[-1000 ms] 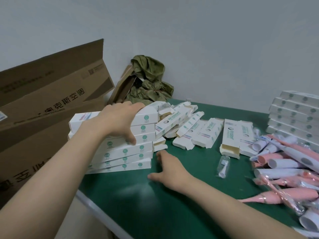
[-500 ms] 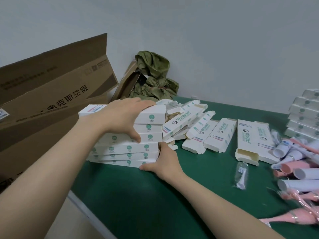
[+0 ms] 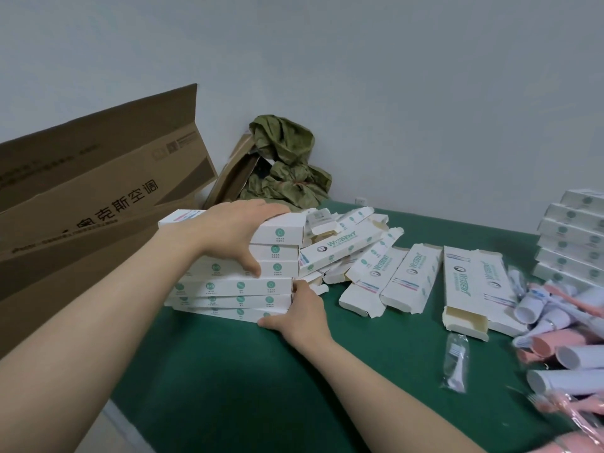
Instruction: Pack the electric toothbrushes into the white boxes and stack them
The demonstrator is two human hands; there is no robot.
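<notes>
White cardboard toothbrush boxes (image 3: 235, 286): stack, near left edge of green table (image 3: 228, 371). Left hand (image 3: 235, 230) clasps upper boxes, thumb on front. Right hand (image 3: 300, 312), fingers straight, presses stack end. Advice: steady top, push ends flush, gently.

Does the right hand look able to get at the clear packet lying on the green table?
Probably yes. The right hand rests against the box stack, holding nothing, and only bare green table lies between it and the packet.

Green table (image 3: 228, 380) with stacked white boxes (image 3: 228, 286), loose open boxes (image 3: 410, 276), pink and white toothbrushes (image 3: 575, 354), perhaps a brush-head packet (image 3: 455, 361)
</notes>
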